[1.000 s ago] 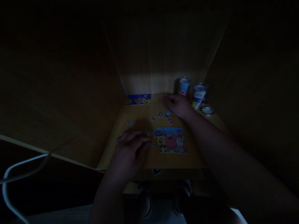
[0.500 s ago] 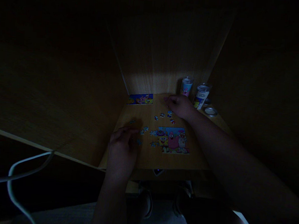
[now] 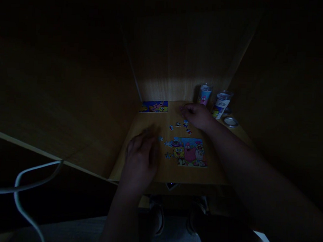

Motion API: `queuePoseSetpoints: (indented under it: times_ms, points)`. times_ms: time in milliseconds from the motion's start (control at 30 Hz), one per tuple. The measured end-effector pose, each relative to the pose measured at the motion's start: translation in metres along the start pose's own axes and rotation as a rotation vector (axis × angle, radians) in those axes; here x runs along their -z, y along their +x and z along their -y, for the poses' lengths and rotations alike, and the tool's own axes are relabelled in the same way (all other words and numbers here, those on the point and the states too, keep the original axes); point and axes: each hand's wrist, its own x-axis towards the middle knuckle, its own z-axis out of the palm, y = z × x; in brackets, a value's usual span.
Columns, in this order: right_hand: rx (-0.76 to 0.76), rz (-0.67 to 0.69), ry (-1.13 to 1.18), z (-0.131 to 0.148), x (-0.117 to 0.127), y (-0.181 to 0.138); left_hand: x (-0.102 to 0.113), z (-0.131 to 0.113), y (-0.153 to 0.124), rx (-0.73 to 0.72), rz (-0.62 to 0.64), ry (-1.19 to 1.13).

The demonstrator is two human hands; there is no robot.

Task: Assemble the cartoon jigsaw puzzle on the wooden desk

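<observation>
A partly joined jigsaw puzzle [image 3: 191,152] with cartoon figures lies on the wooden surface, its left edge ragged. My left hand [image 3: 141,158] is over the surface to its left, fingers forward and smeared by motion; what lies beneath is hidden. Just right of those fingers is a small puzzle piece [image 3: 160,138]. Beyond the puzzle, several loose pieces [image 3: 178,124] are scattered. My right hand [image 3: 198,115] rests past them, fingers curled in a pinch; anything between the fingertips is too dark to make out.
A cartoon picture strip [image 3: 154,106] lies at the back left. Two clear-topped canisters, one pink and blue [image 3: 205,94] and one with a white label [image 3: 221,104], stand at the back right beside a round metal lid [image 3: 230,122]. Wooden panels enclose the surface. A pale cable [image 3: 17,196] hangs at lower left.
My left hand has moved right, over the area where loose pieces lay. My right hand keeps its pinch in nearly the same place. The whole view has shifted slightly.
</observation>
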Motion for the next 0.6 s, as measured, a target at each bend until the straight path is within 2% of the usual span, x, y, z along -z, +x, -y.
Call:
queuePoseSetpoints:
  times_ms: [167,600]
  points:
    - [-0.011,0.011,0.014,0.002,-0.001,-0.001,0.002,0.001,0.000,-0.105,0.134,-0.120]
    - [0.024,0.052,-0.017,0.012,-0.001,-0.002,0.003,-0.001,0.001,-0.083,0.149,-0.139]
